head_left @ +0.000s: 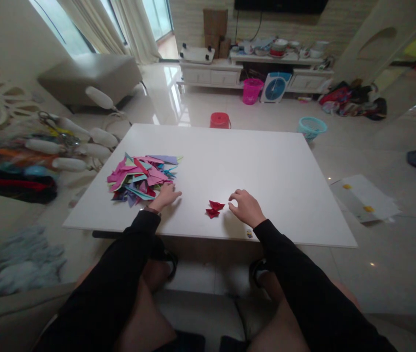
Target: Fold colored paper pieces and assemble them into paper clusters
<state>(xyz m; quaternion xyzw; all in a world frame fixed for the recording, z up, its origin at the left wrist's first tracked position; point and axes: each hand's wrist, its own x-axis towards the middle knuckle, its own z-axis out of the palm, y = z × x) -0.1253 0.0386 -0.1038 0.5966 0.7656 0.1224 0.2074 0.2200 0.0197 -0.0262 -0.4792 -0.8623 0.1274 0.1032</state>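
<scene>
A heap of folded coloured paper pieces (138, 178) lies on the left part of the white table (252, 161), in pink, blue, purple, green and red. My left hand (167, 196) is at the heap's right edge, thumb held away from the fingers; I see nothing in its grasp. Two small red folded paper pieces (214, 209) sit close together near the table's front middle. Just right of them hovers my right hand (246, 209), its fingers curved and thumb apart, with no paper visible between them.
Near the front edge is a small sticker-like patch (249, 233). Beyond the table stand a red stool or bucket (219, 120), a turquoise basket (312, 128) and a pink basket (252, 91). White rounded lamp arms (83, 142) reach close to the table's left side.
</scene>
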